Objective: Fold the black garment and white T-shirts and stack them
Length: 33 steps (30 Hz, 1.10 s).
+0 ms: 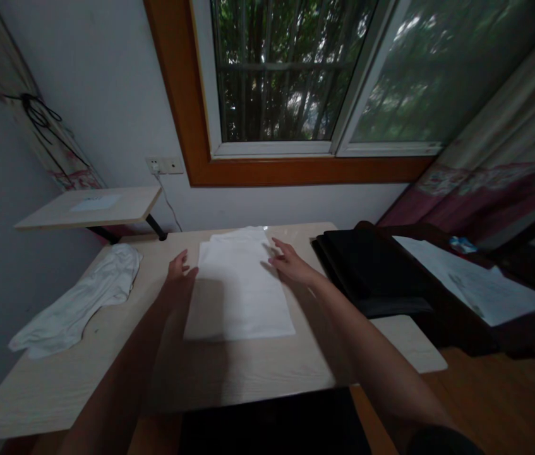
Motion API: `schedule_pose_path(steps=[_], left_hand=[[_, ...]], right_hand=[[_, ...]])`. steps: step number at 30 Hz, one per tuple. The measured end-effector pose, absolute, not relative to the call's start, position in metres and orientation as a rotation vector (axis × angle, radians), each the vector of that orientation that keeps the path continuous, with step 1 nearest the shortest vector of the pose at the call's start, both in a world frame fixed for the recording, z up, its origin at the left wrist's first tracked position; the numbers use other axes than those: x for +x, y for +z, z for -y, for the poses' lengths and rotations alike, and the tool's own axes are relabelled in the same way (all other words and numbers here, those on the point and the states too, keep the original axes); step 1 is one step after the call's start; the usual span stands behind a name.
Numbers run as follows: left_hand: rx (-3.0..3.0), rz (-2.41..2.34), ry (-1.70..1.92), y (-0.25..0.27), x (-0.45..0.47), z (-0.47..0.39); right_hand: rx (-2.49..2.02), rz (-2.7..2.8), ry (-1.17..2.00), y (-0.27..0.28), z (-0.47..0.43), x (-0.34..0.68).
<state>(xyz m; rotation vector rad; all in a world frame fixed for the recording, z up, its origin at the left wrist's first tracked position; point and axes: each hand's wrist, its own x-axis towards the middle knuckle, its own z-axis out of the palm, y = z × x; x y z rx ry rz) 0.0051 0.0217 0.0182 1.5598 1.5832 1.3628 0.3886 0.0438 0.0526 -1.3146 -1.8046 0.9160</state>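
now, folded white cloth (246, 294) lies flat on middle of worktop (267, 373). left hand (180, 278) just beside its left edge, fingers little bent, loose and apart. right hand (292, 261) at its right edge, fingers spread and loose too; can't tell if tips touch cloth. crumpled white cloth (87, 300) on left part of worktop, near small shelf (139, 202). paper (96, 203) on top of shelf. flat black things (366, 265) piled at right side. window (286, 82) behind worktop, green leaves outside.
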Motion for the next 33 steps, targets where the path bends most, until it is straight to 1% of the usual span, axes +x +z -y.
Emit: schedule_pose_path(steps=[2, 4, 7, 10, 12, 15, 19, 22, 24, 27, 31, 33], left_hand=[[1.625, -1.669, 1.234, -0.001, 0.008, -0.007], [1.699, -1.749, 1.144, -0.009, 0.012, 0.009], [1.702, -1.782, 1.065, -0.005, 0.02, 0.03], [1.617, -1.784, 0.979, 0.01, 0.026, 0.047], [1.557, -1.768, 0.909, 0.02, 0.027, 0.057], [1.494, -1.642, 0.765, 0.031, 0.021, 0.073], [1.399, -1.228, 0.52, 0.046, 0.005, 0.098], [1.321, -1.023, 0.358, 0.057, -0.005, 0.108], [1.277, -1.038, 0.372, 0.06, -0.008, 0.106], [1.246, -1.191, 0.523, 0.055, -0.006, 0.09], [1.255, -1.407, 0.752, 0.034, 0.0, 0.056], [1.302, -1.498, 0.855, 0.023, 0.001, 0.037]], right_hand=[[-1.413, 1.881, 0.846, 0.032, -0.03, 0.39], [-1.474, 1.936, 0.714, 0.019, -0.012, 0.387], [-1.499, 2.007, 0.488, 0.011, 0.015, 0.379], [-1.55, 2.022, 0.438, 0.011, 0.035, 0.374], [-1.548, 2.028, 0.496, 0.013, 0.044, 0.376], [-1.509, 2.079, 0.664, 0.021, 0.055, 0.387], [-1.286, 2.3, 0.971, 0.034, 0.075, 0.409], [-1.16, 2.369, 1.067, 0.038, 0.09, 0.419], [-1.199, 2.312, 1.075, 0.038, 0.093, 0.421], [-1.295, 2.151, 1.004, 0.034, 0.086, 0.419], [-1.36, 1.923, 0.835, 0.032, 0.062, 0.409], [-1.371, 1.842, 0.814, 0.033, 0.05, 0.401]])
